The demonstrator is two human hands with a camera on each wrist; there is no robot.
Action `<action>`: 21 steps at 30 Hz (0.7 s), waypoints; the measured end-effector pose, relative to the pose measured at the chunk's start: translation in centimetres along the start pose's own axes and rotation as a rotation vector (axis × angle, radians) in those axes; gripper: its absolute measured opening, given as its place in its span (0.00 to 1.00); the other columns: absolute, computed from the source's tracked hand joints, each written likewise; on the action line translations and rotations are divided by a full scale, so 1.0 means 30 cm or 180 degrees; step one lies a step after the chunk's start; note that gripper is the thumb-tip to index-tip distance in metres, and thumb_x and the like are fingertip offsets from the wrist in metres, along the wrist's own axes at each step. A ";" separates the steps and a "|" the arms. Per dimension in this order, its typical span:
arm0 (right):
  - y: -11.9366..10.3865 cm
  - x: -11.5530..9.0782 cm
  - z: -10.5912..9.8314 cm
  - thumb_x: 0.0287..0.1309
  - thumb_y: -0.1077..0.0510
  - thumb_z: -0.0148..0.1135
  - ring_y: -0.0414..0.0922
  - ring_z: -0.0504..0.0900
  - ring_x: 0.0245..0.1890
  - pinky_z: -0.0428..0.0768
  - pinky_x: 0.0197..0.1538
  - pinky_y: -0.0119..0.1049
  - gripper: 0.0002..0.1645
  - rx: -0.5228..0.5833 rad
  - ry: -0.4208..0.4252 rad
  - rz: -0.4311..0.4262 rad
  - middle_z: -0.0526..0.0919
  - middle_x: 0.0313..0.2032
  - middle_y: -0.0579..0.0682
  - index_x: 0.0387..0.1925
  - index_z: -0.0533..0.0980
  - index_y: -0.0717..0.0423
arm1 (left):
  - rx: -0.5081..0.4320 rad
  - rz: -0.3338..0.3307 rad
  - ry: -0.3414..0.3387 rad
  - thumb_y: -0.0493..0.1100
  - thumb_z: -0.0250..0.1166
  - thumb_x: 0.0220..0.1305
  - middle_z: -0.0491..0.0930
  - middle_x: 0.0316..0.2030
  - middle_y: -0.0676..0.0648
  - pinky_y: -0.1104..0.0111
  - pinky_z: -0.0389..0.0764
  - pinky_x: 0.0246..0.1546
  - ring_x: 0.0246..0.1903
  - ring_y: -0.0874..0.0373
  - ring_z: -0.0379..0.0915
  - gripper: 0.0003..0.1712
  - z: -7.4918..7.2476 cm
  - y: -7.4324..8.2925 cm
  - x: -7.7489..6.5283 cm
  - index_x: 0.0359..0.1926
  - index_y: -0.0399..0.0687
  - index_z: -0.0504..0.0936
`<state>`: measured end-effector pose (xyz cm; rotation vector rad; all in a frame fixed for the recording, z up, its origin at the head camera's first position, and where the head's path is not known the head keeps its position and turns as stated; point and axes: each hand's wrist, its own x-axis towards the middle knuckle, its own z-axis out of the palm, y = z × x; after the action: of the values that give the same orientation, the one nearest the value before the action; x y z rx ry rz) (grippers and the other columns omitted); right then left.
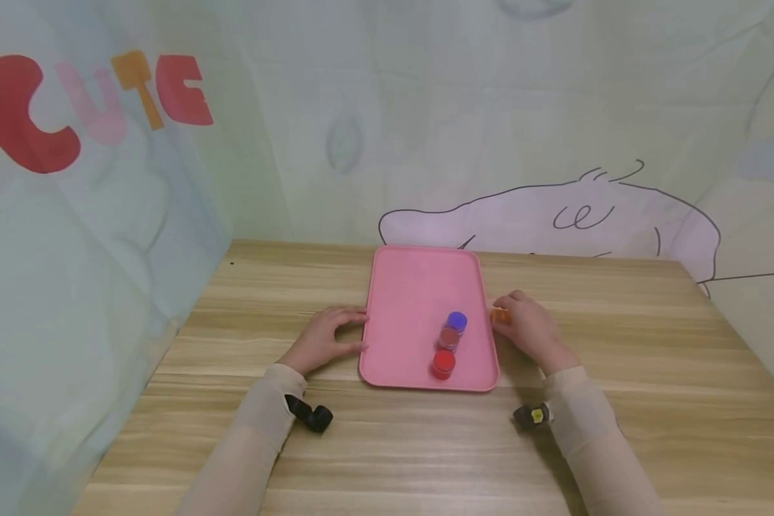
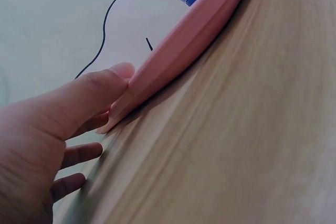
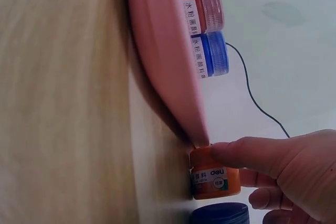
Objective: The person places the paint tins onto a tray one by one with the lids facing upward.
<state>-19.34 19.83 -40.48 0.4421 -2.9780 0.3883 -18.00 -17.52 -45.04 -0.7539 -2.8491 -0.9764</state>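
Note:
On the pink tray [image 1: 419, 287] stand three small paint jars in a slanting row: one with a blue lid [image 1: 456, 321], a brownish-red one [image 1: 449, 339] and a bright red one [image 1: 443, 364]. My left hand [image 1: 325, 335] touches the tray's left rim with fingertips and thumb, the fingers spread and fairly straight. At the right rim, my right hand [image 1: 527, 326] pinches an orange paint jar [image 3: 215, 177] on the table. The thumb lies against the jar and the other fingers are partly hidden behind it. Close by this jar is a dark blue lid [image 3: 220, 213], seen only in the right wrist view.
The wooden table [image 1: 413, 451] reaches back to a printed cloth backdrop [image 1: 297, 143]. A small black camera [image 1: 319, 418] sits at the left wrist and another camera [image 1: 530, 416] at the right wrist.

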 end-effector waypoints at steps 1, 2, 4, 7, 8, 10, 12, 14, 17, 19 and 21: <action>0.001 0.000 0.000 0.54 0.54 0.68 0.57 0.82 0.40 0.83 0.42 0.53 0.21 -0.0029 -0.0002 -0.0006 0.79 0.44 0.61 0.48 0.79 0.62 | -0.0001 0.0000 0.0003 0.52 0.70 0.56 0.73 0.64 0.47 0.45 0.60 0.69 0.66 0.45 0.65 0.31 0.000 0.000 0.000 0.60 0.50 0.77; 0.002 0.001 0.001 0.54 0.55 0.69 0.56 0.82 0.39 0.83 0.40 0.52 0.21 -0.0064 -0.0002 -0.0012 0.79 0.43 0.60 0.47 0.79 0.62 | 0.0000 0.0001 0.0004 0.52 0.70 0.56 0.73 0.64 0.47 0.46 0.60 0.69 0.66 0.45 0.65 0.31 0.000 0.000 -0.001 0.60 0.50 0.77; 0.004 0.003 0.002 0.54 0.55 0.69 0.54 0.81 0.37 0.83 0.39 0.51 0.21 -0.0110 -0.0027 -0.0005 0.79 0.42 0.60 0.48 0.79 0.62 | -0.0001 0.0005 0.0008 0.52 0.70 0.56 0.73 0.64 0.47 0.46 0.60 0.69 0.66 0.45 0.65 0.31 0.000 -0.001 -0.001 0.60 0.50 0.77; 0.005 0.004 0.004 0.54 0.55 0.69 0.52 0.80 0.35 0.83 0.37 0.49 0.22 -0.0152 -0.0073 0.0006 0.79 0.42 0.60 0.48 0.79 0.62 | -0.0014 0.0002 0.0009 0.52 0.70 0.56 0.73 0.64 0.46 0.46 0.60 0.69 0.66 0.45 0.65 0.31 -0.001 0.001 -0.001 0.60 0.50 0.77; 0.005 0.004 0.006 0.54 0.55 0.69 0.52 0.80 0.35 0.83 0.37 0.49 0.22 -0.0165 -0.0078 -0.0001 0.79 0.42 0.59 0.48 0.78 0.62 | -0.0016 0.0001 0.0008 0.52 0.70 0.56 0.73 0.64 0.46 0.46 0.60 0.69 0.66 0.45 0.65 0.31 -0.001 0.001 -0.001 0.60 0.50 0.77; 0.007 0.003 0.009 0.54 0.56 0.69 0.51 0.79 0.34 0.83 0.38 0.49 0.22 -0.0177 -0.0080 -0.0022 0.79 0.41 0.59 0.48 0.78 0.63 | -0.0023 -0.0005 0.0004 0.52 0.70 0.56 0.73 0.64 0.46 0.46 0.60 0.69 0.66 0.45 0.65 0.31 0.000 0.001 -0.001 0.60 0.50 0.77; 0.008 0.001 0.011 0.53 0.56 0.70 0.51 0.79 0.35 0.83 0.38 0.49 0.22 -0.0189 -0.0083 -0.0036 0.78 0.41 0.59 0.48 0.78 0.63 | -0.0028 -0.0011 -0.0002 0.52 0.70 0.56 0.72 0.64 0.46 0.46 0.60 0.69 0.66 0.45 0.64 0.31 0.000 0.001 -0.001 0.60 0.50 0.77; 0.008 0.000 0.012 0.53 0.57 0.70 0.51 0.79 0.35 0.83 0.39 0.49 0.22 -0.0191 -0.0083 -0.0047 0.78 0.41 0.59 0.48 0.78 0.62 | -0.0032 -0.0014 -0.0008 0.52 0.70 0.56 0.72 0.65 0.46 0.46 0.59 0.70 0.66 0.45 0.64 0.31 -0.001 0.002 -0.001 0.60 0.50 0.77; 0.007 -0.001 0.013 0.52 0.57 0.70 0.51 0.79 0.36 0.83 0.40 0.49 0.22 -0.0200 -0.0076 -0.0056 0.78 0.41 0.58 0.48 0.78 0.62 | -0.0032 -0.0014 -0.0005 0.52 0.70 0.56 0.72 0.65 0.47 0.46 0.59 0.70 0.66 0.45 0.64 0.31 -0.001 0.003 -0.002 0.60 0.50 0.77; 0.007 0.000 0.016 0.52 0.57 0.70 0.51 0.79 0.36 0.83 0.39 0.49 0.22 -0.0216 -0.0064 -0.0073 0.78 0.40 0.58 0.48 0.78 0.63 | -0.0032 -0.0011 -0.0001 0.52 0.70 0.56 0.72 0.65 0.47 0.46 0.59 0.70 0.66 0.45 0.64 0.31 -0.001 0.002 -0.002 0.60 0.50 0.77; 0.007 0.001 0.018 0.52 0.57 0.70 0.51 0.79 0.36 0.83 0.39 0.48 0.21 -0.0227 -0.0049 -0.0080 0.78 0.40 0.58 0.47 0.78 0.63 | -0.0035 -0.0007 0.0003 0.52 0.70 0.56 0.72 0.65 0.46 0.46 0.59 0.70 0.66 0.45 0.64 0.31 0.000 0.001 -0.002 0.60 0.50 0.77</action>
<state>-19.49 19.88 -41.05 0.4767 -2.9867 0.2765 -17.93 -17.52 -45.03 -0.7514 -2.8467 -0.9930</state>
